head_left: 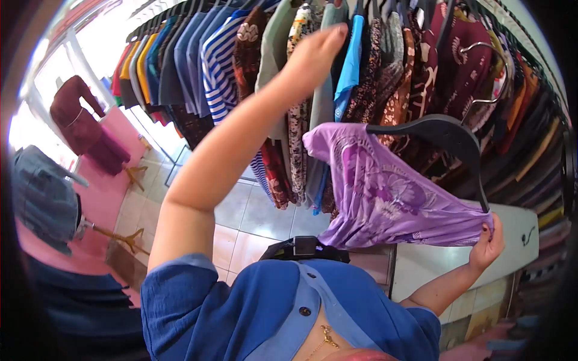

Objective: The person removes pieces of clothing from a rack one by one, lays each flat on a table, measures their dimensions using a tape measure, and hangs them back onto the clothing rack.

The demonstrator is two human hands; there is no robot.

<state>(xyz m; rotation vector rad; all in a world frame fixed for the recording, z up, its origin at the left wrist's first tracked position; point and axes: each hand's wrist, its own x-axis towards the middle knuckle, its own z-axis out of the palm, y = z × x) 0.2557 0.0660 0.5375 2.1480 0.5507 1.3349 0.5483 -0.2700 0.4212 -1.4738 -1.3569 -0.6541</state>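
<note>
A purple floral top hangs tilted on a black hanger in front of my body. One of its shoulders is on the near left end of the hanger. My right hand pinches the other shoulder at the hanger's lower right end. The hanger's metal hook points up, in front of the maroon clothes. My left hand is raised to the clothes rack, fingers together near the top of a pale green garment. What those fingers hold, if anything, is hidden.
Hung clothes crowd the rack from left to right, including a blue-and-white striped shirt. A white surface lies below the purple top. At left stand two dressed mannequins, one in maroon, one in denim. The floor is tiled.
</note>
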